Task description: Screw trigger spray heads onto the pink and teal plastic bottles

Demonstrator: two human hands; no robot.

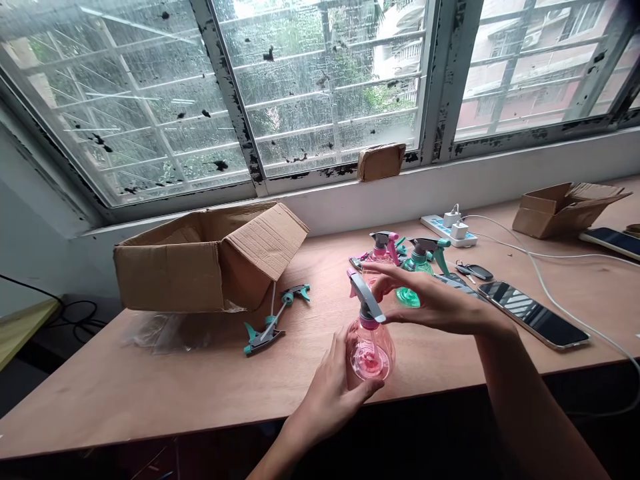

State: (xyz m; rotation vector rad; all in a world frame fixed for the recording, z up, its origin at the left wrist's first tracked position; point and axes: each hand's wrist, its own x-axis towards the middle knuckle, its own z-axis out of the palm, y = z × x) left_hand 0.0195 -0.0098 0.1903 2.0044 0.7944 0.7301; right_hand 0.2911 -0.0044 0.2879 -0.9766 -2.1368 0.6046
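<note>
Nearest, above the front edge of the desk, the lower body of a pink spray bottle is being held by the left hand, with fingers and thumb curving around its clear side; whether any weight is being borne by the desk cannot be told. Just above, the bottle's grey sprayer head is being bracketed by the right hand — thumb and fingers are being spread in a wide arch, the head lying at their tips, though contact is not being clearly shown. The step in hand is being judged as the handling of that head on a steadied bottle; firm support below and a light, centred touch above are seemingly being called for. To the left, loose teal-and-grey sprayers are lying apart from both hands; a phone is lying beside the right wrist. Beyond the right hand, a green spray bottle and a second pink bottle are being partly hidden. Farther back, an open cardboard box and a power strip are being carried by the desk, beneath the windows.
</note>
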